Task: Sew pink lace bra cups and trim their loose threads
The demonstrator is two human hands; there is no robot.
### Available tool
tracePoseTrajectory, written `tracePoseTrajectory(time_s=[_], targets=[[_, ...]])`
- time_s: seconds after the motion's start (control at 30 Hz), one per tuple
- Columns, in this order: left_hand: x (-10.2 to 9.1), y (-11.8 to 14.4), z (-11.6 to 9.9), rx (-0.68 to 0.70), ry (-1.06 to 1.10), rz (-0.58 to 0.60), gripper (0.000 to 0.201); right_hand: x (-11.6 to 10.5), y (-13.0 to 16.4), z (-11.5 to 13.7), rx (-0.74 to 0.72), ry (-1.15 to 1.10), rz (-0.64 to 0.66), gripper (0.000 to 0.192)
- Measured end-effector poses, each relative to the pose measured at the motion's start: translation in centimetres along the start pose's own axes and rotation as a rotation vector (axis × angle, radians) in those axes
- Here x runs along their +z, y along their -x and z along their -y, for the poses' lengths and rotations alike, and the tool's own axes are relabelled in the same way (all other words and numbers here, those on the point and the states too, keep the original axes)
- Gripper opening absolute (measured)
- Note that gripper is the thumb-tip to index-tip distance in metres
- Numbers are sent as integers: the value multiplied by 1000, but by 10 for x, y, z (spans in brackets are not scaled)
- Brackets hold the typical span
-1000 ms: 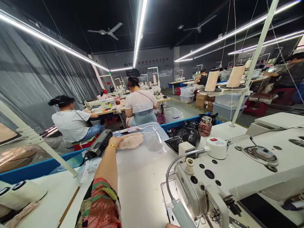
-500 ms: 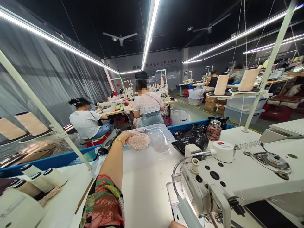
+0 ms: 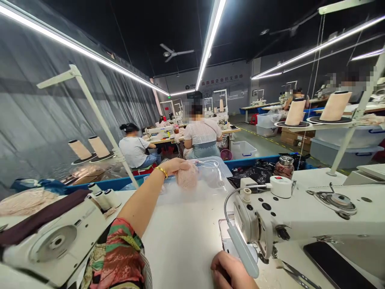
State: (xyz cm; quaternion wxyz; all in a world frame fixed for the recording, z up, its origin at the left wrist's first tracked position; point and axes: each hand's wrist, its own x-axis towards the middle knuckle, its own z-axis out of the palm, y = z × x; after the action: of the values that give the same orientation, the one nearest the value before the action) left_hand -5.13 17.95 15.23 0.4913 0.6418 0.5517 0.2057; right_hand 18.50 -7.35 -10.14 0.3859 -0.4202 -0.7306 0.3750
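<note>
My left hand (image 3: 175,165) reaches out over the far end of the white table, its fingers closed on a pale pink lace fabric piece (image 3: 187,176). The piece hangs from the fingers, slightly blurred, above a clear plastic bin lid (image 3: 210,176). Low in the view, my right hand (image 3: 232,271) rests on the table with its fingers curled; whatever may be inside them is hidden. Just above it are the grey lamp head (image 3: 243,249) and the needle end of a white sewing machine (image 3: 252,224).
Thread snips (image 3: 297,275) and a black phone-like slab (image 3: 333,265) lie right of my right hand. A second sewing machine (image 3: 57,245) stands at left. A jar (image 3: 284,166) and black plastic bags (image 3: 255,174) sit beyond the table. Two co-workers (image 3: 202,138) sit ahead.
My view has turned left and tilted down. The lace piece now hangs from my left hand, where before it lay flatter. My right hand has come further into view beside the machine.
</note>
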Motion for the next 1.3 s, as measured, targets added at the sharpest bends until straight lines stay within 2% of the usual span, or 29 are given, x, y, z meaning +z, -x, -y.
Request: tracePoseTrajectory(time_s=[0.13,0.33,0.47,0.6,0.77,0.87,0.93,1.03,1.17,1.3], targets=[[31,70,1,-10,-68,116,31,-13,2,18,-10,25,101,10],[61,186,21,-137,-222,143,21,-25,12,46,-39,62,81,14],[72,233,19,-221,-241,139,26,-27,18,50,-97,95,71,16],[73,237,-5,-205,-220,77,29,-28,19,52,-123,89,35,19],[67,200,-38,-121,-178,44,39,-29,17,53,-127,78,1,21],[72,180,-36,-87,-151,20,42,-30,13,50,-112,76,1,20],[81,178,-26,-95,-139,25,42,-30,10,48,-105,78,10,19],[102,193,-13,-139,-124,86,37,-29,7,45,-102,94,28,19],[126,236,-5,-193,-53,159,33,-30,9,44,-123,146,62,17],[124,295,8,-256,49,60,29,-33,16,40,-150,210,113,17]])
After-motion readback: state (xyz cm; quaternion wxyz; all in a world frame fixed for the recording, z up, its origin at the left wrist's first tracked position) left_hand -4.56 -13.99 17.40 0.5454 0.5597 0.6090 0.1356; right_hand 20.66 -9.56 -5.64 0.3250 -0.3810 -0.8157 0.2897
